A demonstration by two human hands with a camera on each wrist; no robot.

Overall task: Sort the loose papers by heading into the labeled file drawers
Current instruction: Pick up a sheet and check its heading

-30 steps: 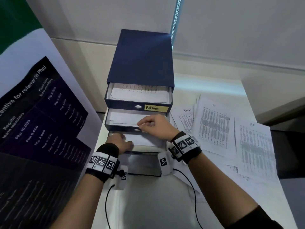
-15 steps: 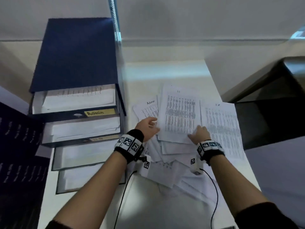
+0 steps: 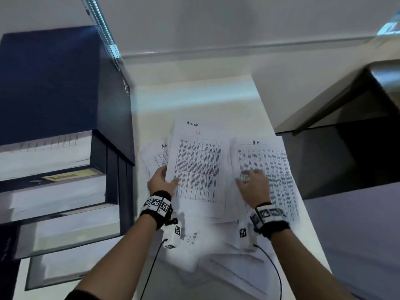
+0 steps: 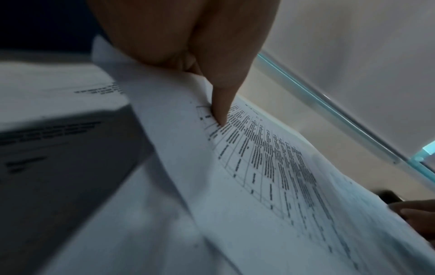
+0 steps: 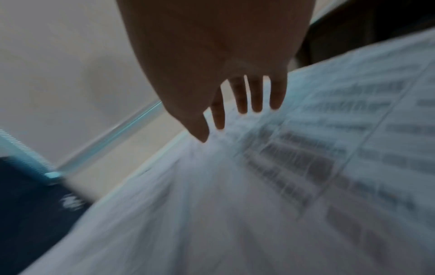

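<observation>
Both forearms reach forward, side by side.
The left hand (image 3: 162, 179) pinches a sheet (image 3: 198, 167) between thumb and fingers; the right hand (image 3: 253, 185) lies palm-down, fingers (image 5: 256, 96) straight and slightly spread.

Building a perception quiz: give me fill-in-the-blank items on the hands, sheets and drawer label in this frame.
1. The left hand pinches the edge of a sheet handwritten ____ at its top.
2. The right hand lies flat on a sheet headed ____.
3. The yellow label on the top drawer reads ____.

Missing words: Admin; H.R.; Admin
</observation>
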